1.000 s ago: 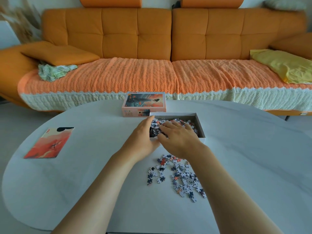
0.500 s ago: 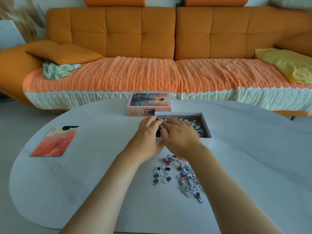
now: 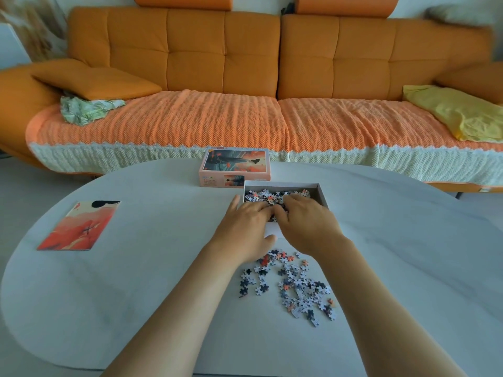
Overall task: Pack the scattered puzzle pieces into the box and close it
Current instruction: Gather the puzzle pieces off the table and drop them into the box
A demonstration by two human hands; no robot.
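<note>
Flat left hand [image 3: 245, 227] still over box [image 3: 323, 196]

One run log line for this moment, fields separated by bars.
step: packing | left hand, right hand: on pieces in open box | loose pieces: many on table | lid: off, beside box

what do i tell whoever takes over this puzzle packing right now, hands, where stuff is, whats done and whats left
Left hand: over the box's near edge, fingers fairly straight on the pieces inside.
Right hand: beside it, fingers bent down into the pieces; I cannot tell if it holds any.
Box: open on the table, partly filled with puzzle pieces.
Lid: off, lying just behind the box to the left.
Loose pieces: a scattered pile on the table, near side of the box.
Done: part of the pieces are packed.
Left: gather the pile into the box, then put the lid on.
</note>
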